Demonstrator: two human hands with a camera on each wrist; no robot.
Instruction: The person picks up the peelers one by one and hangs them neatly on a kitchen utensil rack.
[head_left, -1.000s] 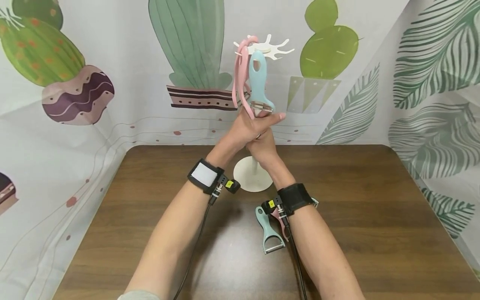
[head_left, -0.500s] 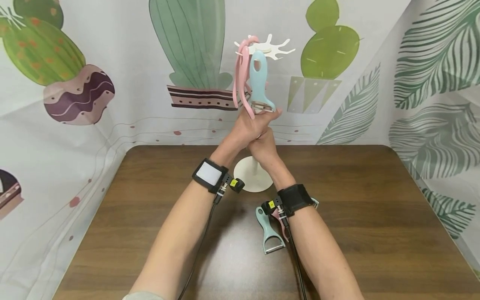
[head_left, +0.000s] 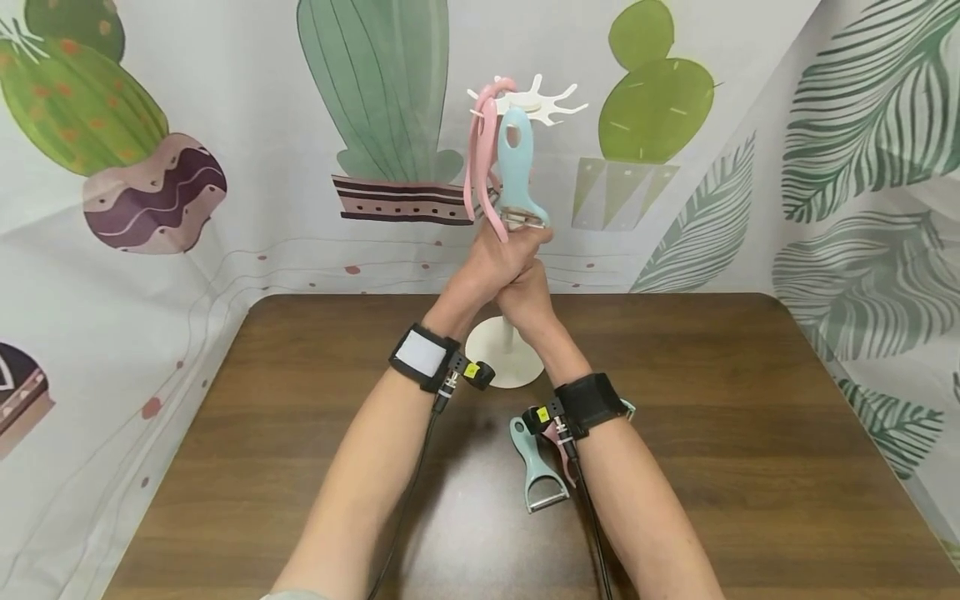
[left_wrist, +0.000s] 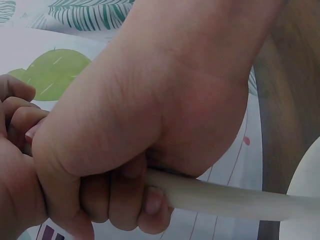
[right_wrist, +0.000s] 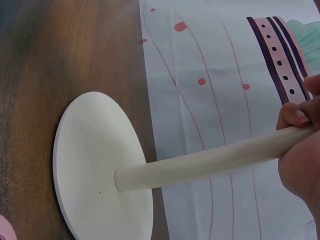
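A white stand with branching hooks [head_left: 536, 104] rises from a round base [head_left: 498, 358] on the table. My left hand [head_left: 498, 254] grips its pole [right_wrist: 215, 160] high up, just below the hanging things. Right under it, my right hand [head_left: 528, 300] holds the same pole, its fingers [left_wrist: 125, 200] curled round it in the left wrist view. The two hands touch. A light blue peeler [head_left: 516, 162] hangs from the hooks, its blade end close above my left hand. Beside it hangs a pink thing with thin curved arms [head_left: 487, 158]; its kind is unclear.
A green peeler [head_left: 536, 467] lies on the wooden table [head_left: 712, 500]. A pink piece [head_left: 558, 446] beside it and a small light green end [head_left: 628, 408] are mostly hidden by my right wrist. A patterned cloth [head_left: 285, 208] hangs behind. Cables trail from both wristbands.
My left thumb, stretched out to the right before, has folded in toward the pole. The left forearm has shifted slightly right. My right hand keeps its hold, and the stand stays in place.
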